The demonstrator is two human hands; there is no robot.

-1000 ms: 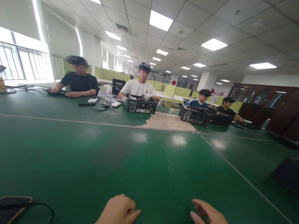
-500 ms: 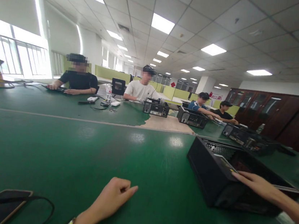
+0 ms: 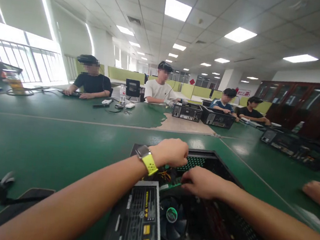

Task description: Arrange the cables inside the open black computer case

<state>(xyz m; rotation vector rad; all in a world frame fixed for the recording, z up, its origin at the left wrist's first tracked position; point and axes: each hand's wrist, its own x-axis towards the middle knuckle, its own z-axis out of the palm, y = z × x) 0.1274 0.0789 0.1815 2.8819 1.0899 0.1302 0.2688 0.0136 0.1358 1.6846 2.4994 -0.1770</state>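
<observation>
Bright ceiling panels, window glare, warped edges.

Both forearms stretched forward, converging. Left hand (image 3: 172, 152) curled in a loose fist, knuckles up. Right hand (image 3: 202, 182) palm down, fingers (image 3: 185, 177) bent, just beside left.

open black computer case (image 3: 194, 221) lies flat on the green table, directly in front of the person, side panel off, interior facing up. power supply (image 3: 139, 218) sits at the near left corner, black, with yellow and white labels on its top face. cpu cooler fan (image 3: 171, 218) sits just right of it, round, black, with a teal hub sticker. perforated vent wall at the far end. coloured wires and green board edge show near the far middle.
</observation>
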